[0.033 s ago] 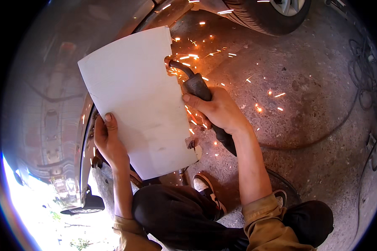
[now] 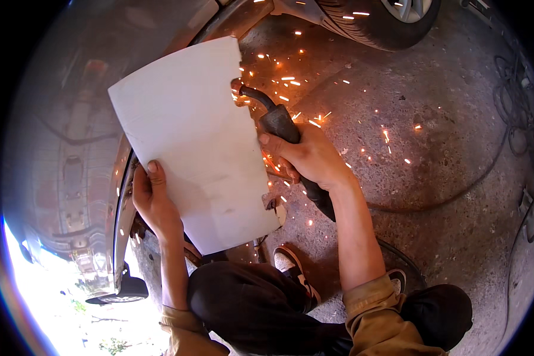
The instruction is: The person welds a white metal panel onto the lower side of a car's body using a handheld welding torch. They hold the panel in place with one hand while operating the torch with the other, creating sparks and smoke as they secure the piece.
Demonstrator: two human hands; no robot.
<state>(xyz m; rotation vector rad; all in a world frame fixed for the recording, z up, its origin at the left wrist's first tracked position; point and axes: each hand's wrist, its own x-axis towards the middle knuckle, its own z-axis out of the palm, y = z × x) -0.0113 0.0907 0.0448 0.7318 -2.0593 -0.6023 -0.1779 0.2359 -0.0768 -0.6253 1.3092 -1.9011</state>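
Observation:
My left hand [image 2: 155, 199] grips the lower left edge of a white sheet [image 2: 184, 148], thumb on its face and fingers behind. The sheet's right edge is ragged and burnt-looking. In my right hand [image 2: 314, 155] is a black welding torch [image 2: 280, 122], fingers wrapped round its handle. Its curved neck points up and left, and the tip sits at the notched edge of the sheet. Orange sparks [image 2: 288, 78] fly out around the torch and over the floor. Whatever the tip works on is hidden behind the sheet.
A grey car body [image 2: 65, 136] curves along the left, with a wheel [image 2: 380, 21] at the top. The torch cable [image 2: 433, 207] runs right across the stained concrete floor [image 2: 451, 172] toward coiled cables [image 2: 510, 95]. My knee [image 2: 231, 296] and shoe [image 2: 292, 267] are below the sheet.
The sparks are spread differently, and the bright glow at the torch tip has dimmed. The sheet has shifted very slightly left; both hands hold nearly the same places.

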